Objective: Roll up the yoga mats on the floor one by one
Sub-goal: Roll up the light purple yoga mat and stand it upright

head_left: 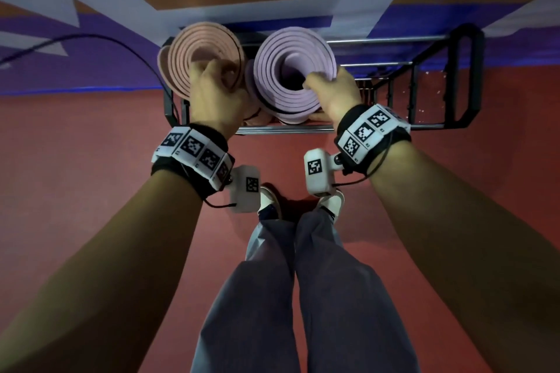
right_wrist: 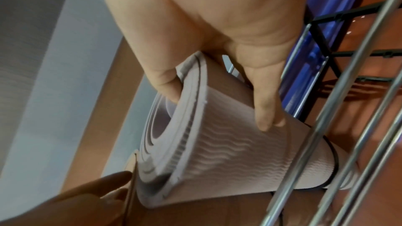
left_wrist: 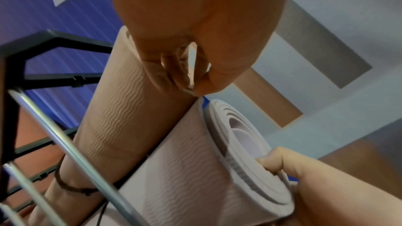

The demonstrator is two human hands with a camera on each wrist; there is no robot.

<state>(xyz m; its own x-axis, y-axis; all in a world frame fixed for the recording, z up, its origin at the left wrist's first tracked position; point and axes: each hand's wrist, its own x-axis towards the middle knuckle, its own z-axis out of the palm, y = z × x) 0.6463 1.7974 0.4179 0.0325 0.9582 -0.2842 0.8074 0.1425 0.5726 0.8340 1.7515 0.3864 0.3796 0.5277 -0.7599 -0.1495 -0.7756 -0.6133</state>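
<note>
both mats are rolled and stand inside the rack (head_left: 463, 76); your left hand (head_left: 216, 100) grips the pink mat (head_left: 194, 48), your right hand (head_left: 335, 94) the lilac mat (head_left: 291, 45).

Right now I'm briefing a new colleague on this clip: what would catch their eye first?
Two rolled yoga mats standing on end in a metal rack against the wall: the pink mat on the left and the lilac mat beside it. The left hand grips the pink roll's top edge, and the right hand grips the lilac roll's rim, thumb inside the coil. Below is red floor.
</note>
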